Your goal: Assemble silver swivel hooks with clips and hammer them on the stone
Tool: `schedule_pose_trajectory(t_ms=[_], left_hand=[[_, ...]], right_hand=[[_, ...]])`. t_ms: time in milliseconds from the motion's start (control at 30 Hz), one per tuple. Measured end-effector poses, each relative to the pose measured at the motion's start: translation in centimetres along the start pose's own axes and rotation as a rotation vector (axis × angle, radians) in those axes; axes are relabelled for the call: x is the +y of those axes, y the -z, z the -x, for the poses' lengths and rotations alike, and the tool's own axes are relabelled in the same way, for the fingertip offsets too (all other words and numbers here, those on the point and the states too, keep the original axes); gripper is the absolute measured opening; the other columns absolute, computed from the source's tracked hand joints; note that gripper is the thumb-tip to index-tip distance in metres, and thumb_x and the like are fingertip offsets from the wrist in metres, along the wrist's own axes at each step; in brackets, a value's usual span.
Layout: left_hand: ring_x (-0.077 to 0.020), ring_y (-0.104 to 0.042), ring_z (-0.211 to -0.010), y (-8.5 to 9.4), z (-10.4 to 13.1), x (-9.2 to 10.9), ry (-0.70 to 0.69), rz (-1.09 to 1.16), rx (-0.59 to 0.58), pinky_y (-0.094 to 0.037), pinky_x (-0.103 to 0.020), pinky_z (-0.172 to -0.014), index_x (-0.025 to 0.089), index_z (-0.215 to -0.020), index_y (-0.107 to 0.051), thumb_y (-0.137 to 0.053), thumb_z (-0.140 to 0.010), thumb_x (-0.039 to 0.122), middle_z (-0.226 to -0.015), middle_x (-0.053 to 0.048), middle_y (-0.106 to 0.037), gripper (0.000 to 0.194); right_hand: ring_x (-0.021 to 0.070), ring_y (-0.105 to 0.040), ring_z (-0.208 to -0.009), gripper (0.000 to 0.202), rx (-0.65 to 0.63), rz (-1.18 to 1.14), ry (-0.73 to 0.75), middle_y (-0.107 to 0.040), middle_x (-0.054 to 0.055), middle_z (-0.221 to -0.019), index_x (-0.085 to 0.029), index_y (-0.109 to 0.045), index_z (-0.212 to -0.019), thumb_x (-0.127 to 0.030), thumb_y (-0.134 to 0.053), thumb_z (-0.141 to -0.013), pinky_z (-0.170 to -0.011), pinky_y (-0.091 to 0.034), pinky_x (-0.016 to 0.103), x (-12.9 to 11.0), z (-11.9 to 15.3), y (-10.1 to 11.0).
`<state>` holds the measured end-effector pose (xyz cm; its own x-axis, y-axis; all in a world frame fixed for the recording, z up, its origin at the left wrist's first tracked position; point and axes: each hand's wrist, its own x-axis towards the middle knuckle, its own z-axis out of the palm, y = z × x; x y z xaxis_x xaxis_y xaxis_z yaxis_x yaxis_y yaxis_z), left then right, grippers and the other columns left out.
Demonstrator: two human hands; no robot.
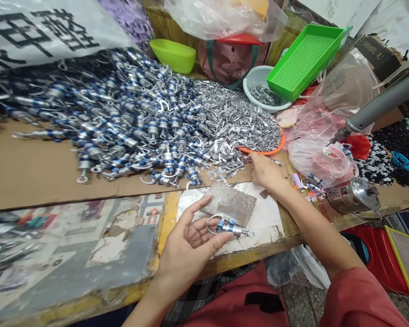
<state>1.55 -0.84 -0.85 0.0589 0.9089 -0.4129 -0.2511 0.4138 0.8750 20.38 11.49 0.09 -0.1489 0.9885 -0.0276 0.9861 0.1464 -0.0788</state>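
Note:
My left hand (194, 238) holds a small blue and silver metal assembly (230, 227) with a curved hook and a ring at its end, above a grey metal block (230, 202). The block lies on white paper (272, 218) at the table's front edge. Farther forward, my right hand (266, 171) is closed near the orange rim (276, 147) of a tray heaped with small metal strips (245, 120). Its fingertips are partly hidden, and what they hold cannot be made out.
A large pile of blue and silver assemblies (139, 113) covers the back left. A grey power screwdriver (378, 106) hangs at the right, above plastic bags. Near the right edge stands a metal cup (347, 197). A green basket (306, 59) rests on a bowl (250, 84) behind.

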Motion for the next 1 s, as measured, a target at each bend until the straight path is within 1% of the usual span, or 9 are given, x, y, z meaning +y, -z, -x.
schedule_pose_trajectory(t_ms=[167, 300, 367, 433, 500, 667, 800, 900, 1000], left_hand=[[-0.0103, -0.061, -0.068, -0.1, -0.1, 0.2, -0.012, 0.032, -0.008, -0.049, -0.019, -0.067, 0.019, -0.123, -0.048, -0.080, -0.053, 0.023, -0.068, 0.004, -0.064, 0.077], [-0.0122, -0.062, -0.067, 0.1, -0.5, -0.2, -0.012, 0.046, -0.060, -0.050, -0.021, -0.066, 0.018, -0.125, -0.047, -0.081, -0.054, 0.026, -0.069, 0.002, -0.066, 0.079], [-0.0130, -0.062, -0.067, 0.4, -0.9, -0.5, -0.020, 0.051, -0.079, -0.051, -0.022, -0.065, 0.017, -0.125, -0.045, -0.082, -0.052, 0.027, -0.069, 0.001, -0.067, 0.083], [-0.0127, -0.062, -0.066, 0.5, -1.1, -0.7, -0.025, 0.054, -0.099, -0.051, -0.022, -0.064, 0.016, -0.126, -0.044, -0.083, -0.052, 0.026, -0.069, 0.001, -0.067, 0.084], [-0.0122, -0.062, -0.067, 0.4, -1.0, -0.7, -0.024, 0.059, -0.103, -0.051, -0.021, -0.064, 0.017, -0.126, -0.044, -0.082, -0.053, 0.026, -0.069, 0.001, -0.067, 0.083], [-0.0105, -0.061, -0.065, -0.2, -0.2, 0.2, -0.016, 0.061, -0.047, -0.050, -0.021, -0.067, 0.018, -0.124, -0.047, -0.080, -0.056, 0.024, -0.070, 0.002, -0.066, 0.076], [-0.0132, -0.063, -0.072, -0.5, 0.1, 0.6, -0.007, 0.087, -0.059, -0.051, -0.023, -0.070, 0.017, -0.123, -0.047, -0.079, -0.055, 0.024, -0.073, 0.001, -0.067, 0.075], [-0.0146, -0.064, -0.076, -0.5, 0.1, 0.6, -0.011, 0.083, -0.050, -0.051, -0.024, -0.071, 0.016, -0.123, -0.047, -0.079, -0.055, 0.024, -0.077, -0.001, -0.068, 0.076], [-0.0144, -0.062, -0.071, -0.4, 0.0, 0.4, -0.013, 0.057, -0.048, -0.051, -0.025, -0.069, 0.016, -0.125, -0.046, -0.080, -0.055, 0.025, -0.072, 0.001, -0.065, 0.078]], right_hand=[[0.0144, -0.063, -0.084, 0.017, 0.037, -0.167, 0.117, -0.068, 0.005, -0.089, -0.016, -0.066, -0.091, -0.009, -0.054, -0.081, -0.074, -0.049, 0.023, -0.1, 2.0, 1.1], [0.0106, -0.064, -0.079, 0.016, 0.211, -0.542, 0.569, -0.071, 0.004, -0.087, -0.016, -0.068, -0.085, -0.010, -0.052, -0.084, -0.072, -0.051, 0.020, -2.2, 6.3, 1.6], [0.0133, -0.064, -0.081, 0.020, 0.315, -0.550, 0.703, -0.071, 0.007, -0.090, -0.014, -0.067, -0.085, -0.006, -0.048, -0.083, -0.073, -0.052, 0.024, -2.9, 8.2, 1.7], [0.0149, -0.063, -0.080, 0.021, 0.331, -0.477, 0.707, -0.070, 0.008, -0.089, -0.014, -0.065, -0.086, -0.004, -0.046, -0.082, -0.072, -0.051, 0.027, -3.2, 9.3, 1.9], [0.0142, -0.062, -0.075, 0.021, 0.253, -0.461, 0.683, -0.070, 0.007, -0.082, -0.014, -0.066, -0.087, -0.006, -0.047, -0.084, -0.068, -0.050, 0.025, -3.1, 9.6, 2.1], [0.0119, -0.061, -0.068, 0.013, 0.070, -0.614, 0.616, -0.067, 0.004, -0.074, -0.014, -0.070, -0.084, -0.013, -0.057, -0.083, -0.062, -0.047, 0.020, -3.2, 8.3, 1.3], [0.0108, -0.059, -0.068, 0.013, -0.018, -0.582, 0.557, -0.064, 0.000, -0.073, -0.022, -0.073, -0.089, -0.024, -0.062, -0.083, -0.060, -0.044, 0.020, -4.4, 7.1, 0.3], [0.0109, -0.059, -0.069, 0.016, 0.030, -0.597, 0.538, -0.064, 0.001, -0.077, -0.023, -0.073, -0.089, -0.028, -0.057, -0.086, -0.061, -0.045, 0.020, -4.8, 7.2, 0.4], [0.0124, -0.061, -0.076, 0.020, 0.220, -0.727, 0.436, -0.066, 0.003, -0.083, -0.020, -0.069, -0.091, -0.026, -0.050, -0.091, -0.068, -0.048, 0.023, -3.1, 8.5, 1.3]])
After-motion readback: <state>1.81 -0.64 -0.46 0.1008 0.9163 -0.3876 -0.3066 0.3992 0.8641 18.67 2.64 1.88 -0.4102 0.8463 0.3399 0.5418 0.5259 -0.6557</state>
